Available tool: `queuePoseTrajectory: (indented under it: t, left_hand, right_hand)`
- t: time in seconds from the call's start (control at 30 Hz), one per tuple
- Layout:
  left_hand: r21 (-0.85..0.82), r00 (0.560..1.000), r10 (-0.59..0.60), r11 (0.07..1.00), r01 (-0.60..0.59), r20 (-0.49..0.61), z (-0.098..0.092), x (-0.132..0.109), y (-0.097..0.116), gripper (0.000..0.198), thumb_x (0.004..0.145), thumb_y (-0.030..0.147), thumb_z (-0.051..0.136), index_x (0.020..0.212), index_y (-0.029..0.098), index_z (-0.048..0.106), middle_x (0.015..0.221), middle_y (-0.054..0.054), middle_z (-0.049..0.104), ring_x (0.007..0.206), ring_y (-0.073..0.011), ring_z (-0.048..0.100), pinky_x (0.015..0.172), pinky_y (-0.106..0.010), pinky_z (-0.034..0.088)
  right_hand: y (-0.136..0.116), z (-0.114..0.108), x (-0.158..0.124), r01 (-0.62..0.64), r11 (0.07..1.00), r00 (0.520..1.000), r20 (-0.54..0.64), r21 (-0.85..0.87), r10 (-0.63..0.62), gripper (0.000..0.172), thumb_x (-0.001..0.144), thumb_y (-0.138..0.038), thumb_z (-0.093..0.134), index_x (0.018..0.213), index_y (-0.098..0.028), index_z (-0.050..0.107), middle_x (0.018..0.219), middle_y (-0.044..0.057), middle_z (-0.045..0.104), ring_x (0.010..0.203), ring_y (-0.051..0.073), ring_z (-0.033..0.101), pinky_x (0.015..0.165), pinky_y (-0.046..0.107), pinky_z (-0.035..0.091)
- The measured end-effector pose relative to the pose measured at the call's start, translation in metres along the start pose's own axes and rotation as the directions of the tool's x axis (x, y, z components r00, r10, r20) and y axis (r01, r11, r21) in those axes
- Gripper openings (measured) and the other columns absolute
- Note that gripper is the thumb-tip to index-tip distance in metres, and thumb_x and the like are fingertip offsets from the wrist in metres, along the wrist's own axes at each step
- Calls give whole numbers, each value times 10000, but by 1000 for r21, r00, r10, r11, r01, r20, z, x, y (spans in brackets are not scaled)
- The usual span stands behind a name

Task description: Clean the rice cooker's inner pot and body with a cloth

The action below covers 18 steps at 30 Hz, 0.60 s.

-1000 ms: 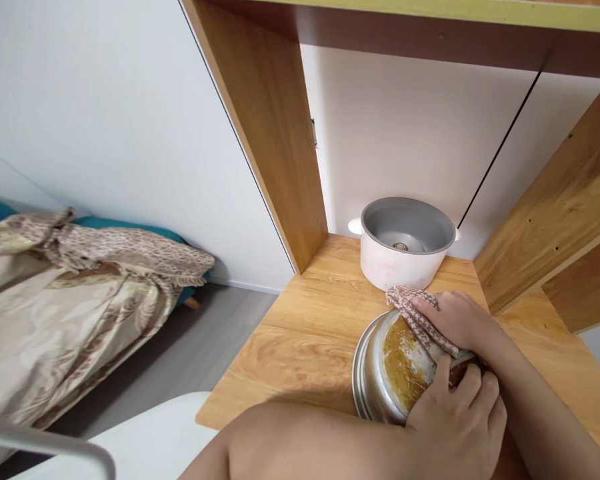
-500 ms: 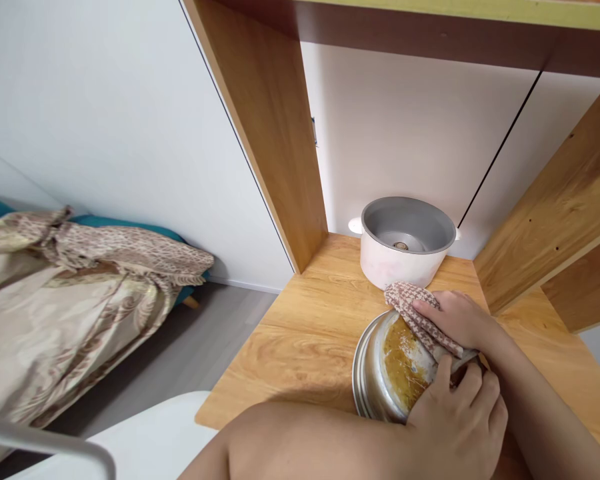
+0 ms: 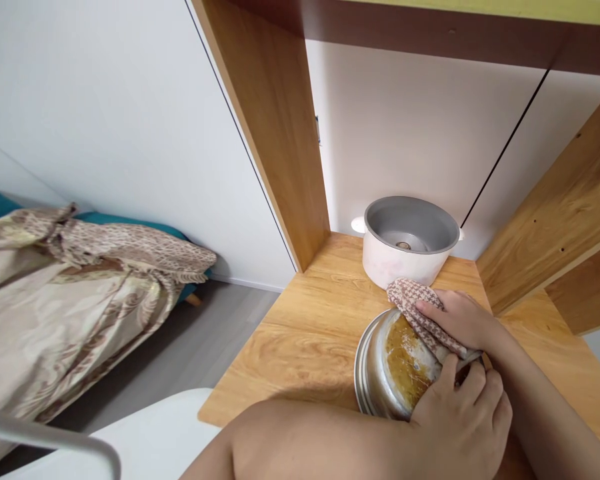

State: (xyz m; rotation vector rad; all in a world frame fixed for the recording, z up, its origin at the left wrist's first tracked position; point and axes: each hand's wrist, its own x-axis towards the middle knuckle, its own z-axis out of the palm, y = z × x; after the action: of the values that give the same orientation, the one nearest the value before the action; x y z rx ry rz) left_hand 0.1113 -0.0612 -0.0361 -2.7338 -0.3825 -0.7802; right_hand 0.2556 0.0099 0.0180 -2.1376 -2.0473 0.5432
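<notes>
A metal pot (image 3: 410, 363) sits upside down on the wooden surface, its base stained yellow-brown and scratched. My right hand (image 3: 463, 323) is closed on a brown-and-white patterned cloth (image 3: 415, 307), pressed against the far right edge of the pot's base. Nearer to me, my left hand (image 3: 465, 413) has its fingers curled over the pot's right side, beside the cloth's lower end; a dark part there is mostly hidden. Just beyond the cloth stands a white pot (image 3: 403, 263) with a grey inside, upright and open.
Wooden panels (image 3: 280, 133) flank the wooden tabletop (image 3: 280, 347), with a shelf (image 3: 430, 33) overhead. A white chair (image 3: 155, 433) is at the near left. Farther left, a patterned cover (image 3: 55, 313) drapes over teal furniture. A white wall (image 3: 105, 100) stands behind.
The view has shifted slightly, moving the scene a little to the right. Both hands, the cloth and the pots keep nearly the same places relative to each other.
</notes>
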Motion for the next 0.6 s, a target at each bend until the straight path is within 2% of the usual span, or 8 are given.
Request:
queuePoseTrajectory:
  t: [0.1, 0.2, 0.3, 0.4, 0.6]
  left_hand:
    - [10, 1000, -16, 1000, 16, -3, 1, 0, 1, 353, 1034, 272, 452, 1228, 197, 737, 1300, -93, 679, 1163, -254, 550, 1036, -484, 372]
    - [-12, 999, -36, 999, 35, -17, 3, 1, 2, 316, 1027, 274, 475, 1152, 208, 758, 1228, -80, 690, 1103, -237, 550, 1013, -469, 380]
    - [-30, 998, -57, 998, 56, -35, 4, 1, 4, 287, 1022, 276, 494, 1078, 204, 766, 1118, -65, 695, 1031, -216, 550, 998, -457, 382]
    - [-15, 997, -54, 998, 53, -61, 5, 1, 4, 294, 1022, 279, 496, 1125, 185, 754, 1150, -77, 688, 1052, -217, 551, 995, -446, 377]
    - [-1, 997, -24, 1000, 24, -72, 5, 1, 2, 278, 1011, 274, 508, 1109, 191, 754, 1163, -75, 693, 1056, -226, 565, 966, -440, 379]
  right_hand:
    - [-2, 0, 1, -3, 999, 1000, -2, -37, 3, 561, 1029, -626, 338, 938, -223, 718, 1006, 115, 780, 989, 289, 702, 820, 340, 443]
    - [-6, 2, 0, -119, 978, 993, -27, -170, 116, 710, 1013, -708, 264, 877, -203, 743, 969, 177, 772, 998, 341, 703, 822, 386, 451]
    - [-9, 3, -2, -196, 956, 981, -41, -217, 191, 787, 996, -751, 224, 894, -179, 755, 968, 214, 764, 998, 362, 703, 817, 409, 462]
    - [-7, 3, -3, -149, 972, 989, -28, -182, 147, 750, 1011, -721, 241, 915, -177, 749, 988, 206, 770, 1006, 346, 706, 826, 395, 464]
    - [5, -1, 2, 75, 996, 997, 11, 57, -76, 571, 1038, -629, 327, 891, -226, 705, 993, 92, 787, 965, 260, 707, 826, 319, 451]
